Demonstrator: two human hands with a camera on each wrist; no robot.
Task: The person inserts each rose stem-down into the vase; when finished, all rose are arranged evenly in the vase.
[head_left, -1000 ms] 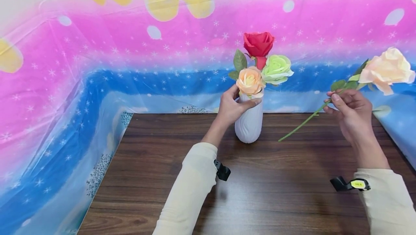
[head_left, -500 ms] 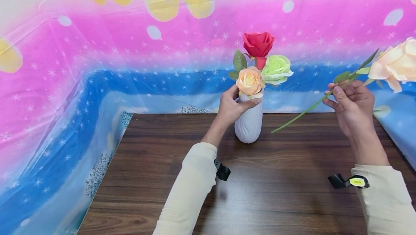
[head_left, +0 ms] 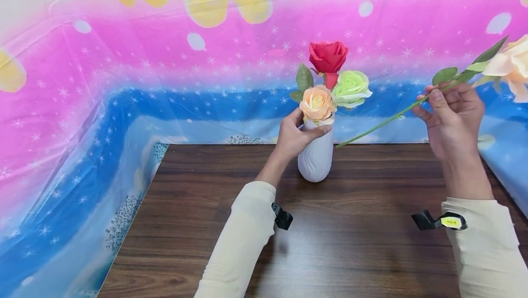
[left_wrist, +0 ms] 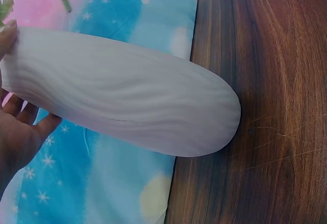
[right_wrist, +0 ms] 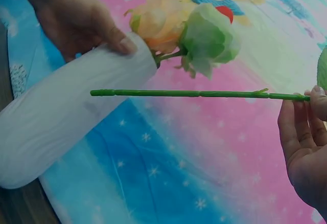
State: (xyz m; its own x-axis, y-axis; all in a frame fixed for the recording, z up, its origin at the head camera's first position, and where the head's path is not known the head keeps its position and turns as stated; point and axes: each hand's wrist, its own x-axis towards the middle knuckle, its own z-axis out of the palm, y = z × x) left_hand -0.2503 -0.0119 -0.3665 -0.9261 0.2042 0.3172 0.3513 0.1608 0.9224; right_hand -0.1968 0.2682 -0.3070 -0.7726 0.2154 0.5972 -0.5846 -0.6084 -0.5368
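Head view: dark wood-grain table (head_left: 330, 243); ribbed white vase (head_left: 316, 156) upright at centre, left hand (head_left: 294, 136) wrapped round neck; right hand (head_left: 451, 117) pinches peach rose (head_left: 511, 62) stem, slanting upper right to lower left, midair.

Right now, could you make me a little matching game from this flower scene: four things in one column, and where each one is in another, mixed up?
Things:
1. red rose
2. cream rose
3. white vase
4. green rose

Places:
A. standing on the wooden table, held near its neck by the left hand
B. highest bloom in the vase
C. in the air on a long stem pinched by the right hand
D. in the vase, right of the orange rose

Pairs: 1-B, 2-C, 3-A, 4-D
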